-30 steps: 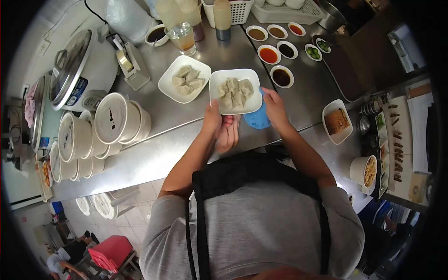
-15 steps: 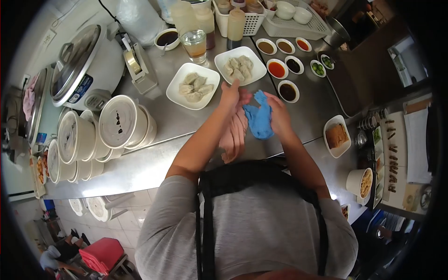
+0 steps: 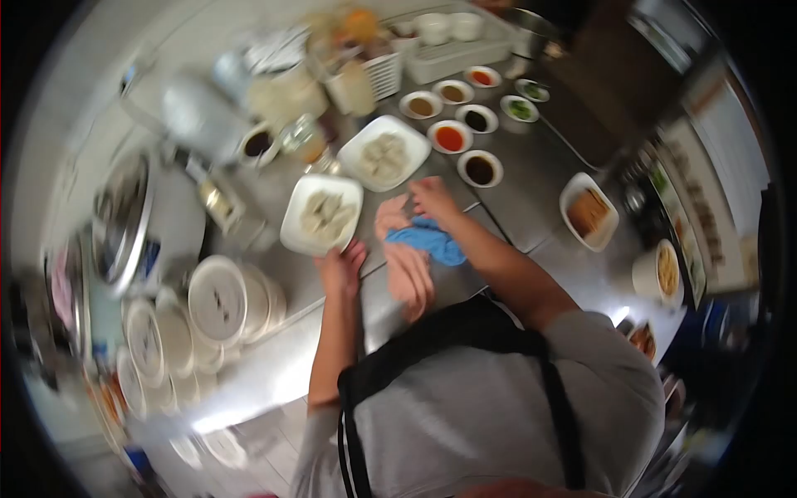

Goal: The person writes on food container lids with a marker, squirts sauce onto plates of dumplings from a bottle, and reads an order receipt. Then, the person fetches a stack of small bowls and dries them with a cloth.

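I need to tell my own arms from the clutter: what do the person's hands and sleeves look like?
The left hand and right hand are gloveless. The forearms are bare below short, plain grey sleeves. No watch or bracelet shows; blur hides whether there are rings. Black straps run over the grey shirt.
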`<state>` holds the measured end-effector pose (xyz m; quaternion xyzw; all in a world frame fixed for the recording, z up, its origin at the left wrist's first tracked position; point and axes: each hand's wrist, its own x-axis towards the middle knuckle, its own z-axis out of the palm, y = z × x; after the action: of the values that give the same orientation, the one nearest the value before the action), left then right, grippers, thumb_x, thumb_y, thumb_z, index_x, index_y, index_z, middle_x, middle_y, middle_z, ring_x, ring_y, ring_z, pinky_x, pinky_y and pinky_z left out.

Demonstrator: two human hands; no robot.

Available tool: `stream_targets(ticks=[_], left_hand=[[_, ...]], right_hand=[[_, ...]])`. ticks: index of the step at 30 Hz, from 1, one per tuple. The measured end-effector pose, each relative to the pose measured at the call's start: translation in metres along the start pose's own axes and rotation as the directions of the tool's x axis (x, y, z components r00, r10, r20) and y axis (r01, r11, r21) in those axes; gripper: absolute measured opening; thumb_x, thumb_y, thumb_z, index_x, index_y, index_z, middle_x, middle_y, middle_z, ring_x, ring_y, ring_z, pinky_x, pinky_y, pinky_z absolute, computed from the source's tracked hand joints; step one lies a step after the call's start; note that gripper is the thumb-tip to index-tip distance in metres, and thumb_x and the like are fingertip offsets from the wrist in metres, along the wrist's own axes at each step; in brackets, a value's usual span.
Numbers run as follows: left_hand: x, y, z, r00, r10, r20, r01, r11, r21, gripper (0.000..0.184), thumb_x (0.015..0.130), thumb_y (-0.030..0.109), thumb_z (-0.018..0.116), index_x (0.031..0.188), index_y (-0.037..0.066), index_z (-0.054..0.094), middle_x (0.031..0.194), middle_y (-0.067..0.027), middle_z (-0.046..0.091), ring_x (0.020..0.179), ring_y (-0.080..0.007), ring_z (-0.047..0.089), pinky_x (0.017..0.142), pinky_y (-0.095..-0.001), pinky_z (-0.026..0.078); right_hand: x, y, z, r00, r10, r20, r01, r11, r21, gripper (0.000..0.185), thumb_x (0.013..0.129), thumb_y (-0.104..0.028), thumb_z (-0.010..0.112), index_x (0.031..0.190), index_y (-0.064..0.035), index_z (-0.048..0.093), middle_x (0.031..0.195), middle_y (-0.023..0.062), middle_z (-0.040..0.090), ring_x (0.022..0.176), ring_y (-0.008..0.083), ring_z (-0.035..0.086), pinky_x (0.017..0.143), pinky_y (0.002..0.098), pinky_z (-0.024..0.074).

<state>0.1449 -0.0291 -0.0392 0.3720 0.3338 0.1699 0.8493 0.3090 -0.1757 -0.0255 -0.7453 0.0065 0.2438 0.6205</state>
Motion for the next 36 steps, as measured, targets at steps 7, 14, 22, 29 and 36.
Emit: stream_targets(ticks=[7, 14, 22, 29, 36], left_hand=[[-0.001, 0.007, -0.005, 0.998, -0.055, -0.034, 0.058, 0.995, 0.079, 0.043, 0.074, 0.007, 0.033, 0.115, 0.016, 0.025, 0.085, -0.0137, 0.053, 0.070, -0.0248, 0.057, 0.058, -0.0342, 0.048], [-0.019, 0.015, 0.011, 0.987, 0.027, -0.161, 0.007, 0.978, 0.209, 0.029, 0.078, 0.010, 0.030, 0.106, 0.007, 0.038, 0.086, -0.0097, 0.053, 0.070, -0.0215, 0.054, 0.059, -0.0327, 0.046], [-0.028, 0.025, 0.030, 0.996, 0.089, -0.027, -0.077, 0.953, 0.292, 0.029, 0.075, 0.008, 0.028, 0.104, 0.006, 0.035, 0.079, -0.0121, 0.053, 0.061, -0.0223, 0.054, 0.051, -0.0336, 0.047], [-0.021, 0.009, 0.129, 0.992, 0.025, 0.123, -0.059, 0.957, 0.285, 0.025, 0.075, 0.012, 0.033, 0.097, 0.003, 0.040, 0.082, -0.0130, 0.054, 0.068, -0.0226, 0.055, 0.059, -0.0334, 0.047], [-0.005, -0.034, 0.235, 0.937, -0.132, 0.324, 0.042, 0.961, 0.273, 0.034, 0.075, 0.009, 0.034, 0.108, 0.007, 0.031, 0.086, -0.0157, 0.054, 0.067, -0.0262, 0.056, 0.058, -0.0376, 0.047]], right_hand=[[0.036, -0.029, 0.001, 0.995, 0.057, -0.086, -0.055, 0.998, 0.026, 0.042, 0.078, -0.026, 0.044, 0.110, -0.0042, 0.028, 0.064, 0.0132, 0.054, 0.038, 0.0187, 0.050, 0.031, 0.0306, 0.0380], [0.028, -0.020, -0.018, 0.998, 0.025, -0.053, -0.030, 0.995, -0.094, 0.036, 0.073, -0.007, 0.044, 0.104, 0.0054, 0.031, 0.063, 0.0164, 0.056, 0.042, 0.0215, 0.054, 0.032, 0.0321, 0.0394], [-0.005, -0.031, -0.137, 0.992, -0.112, 0.061, 0.114, 0.993, -0.037, 0.030, 0.070, -0.003, 0.042, 0.098, 0.0065, 0.039, 0.067, 0.0172, 0.056, 0.046, 0.0221, 0.057, 0.033, 0.0311, 0.0433], [0.004, -0.034, -0.271, 0.941, -0.213, -0.262, 0.230, 0.973, 0.033, 0.036, 0.068, -0.004, 0.042, 0.102, 0.0060, 0.044, 0.069, 0.0141, 0.056, 0.051, 0.0241, 0.056, 0.044, 0.0326, 0.0478], [0.034, -0.024, -0.345, 0.978, -0.090, -0.187, 0.096, 0.995, 0.023, 0.037, 0.068, -0.002, 0.038, 0.102, 0.0128, 0.038, 0.080, 0.0218, 0.054, 0.061, 0.0288, 0.059, 0.052, 0.0366, 0.0509]])
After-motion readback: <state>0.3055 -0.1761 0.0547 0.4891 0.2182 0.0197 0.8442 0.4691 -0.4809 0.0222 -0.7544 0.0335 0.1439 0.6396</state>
